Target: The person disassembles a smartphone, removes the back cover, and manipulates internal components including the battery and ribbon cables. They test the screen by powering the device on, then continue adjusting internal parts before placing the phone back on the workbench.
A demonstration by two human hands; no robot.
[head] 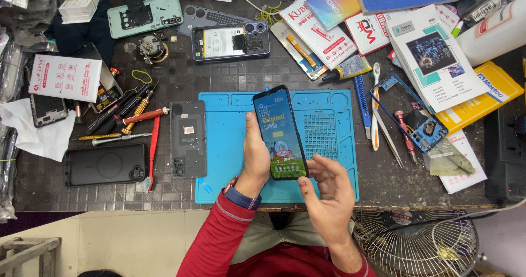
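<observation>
Two hands on one phone [281, 132]: my left hand [255, 159] grips its left edge, holding it lit, screen up, above blue mat [230, 145]. My right hand [327, 186] loosely curled, fingertips touching phone's lower right corner. Grey back cover [188, 139] lies left of mat on bench [241, 77]; screwdrivers [129, 115] further left.

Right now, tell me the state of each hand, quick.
Left hand: closed around the lit smartphone, holding it up.
Right hand: open, fingers curled, at the phone's lower edge; contact unclear.
</observation>
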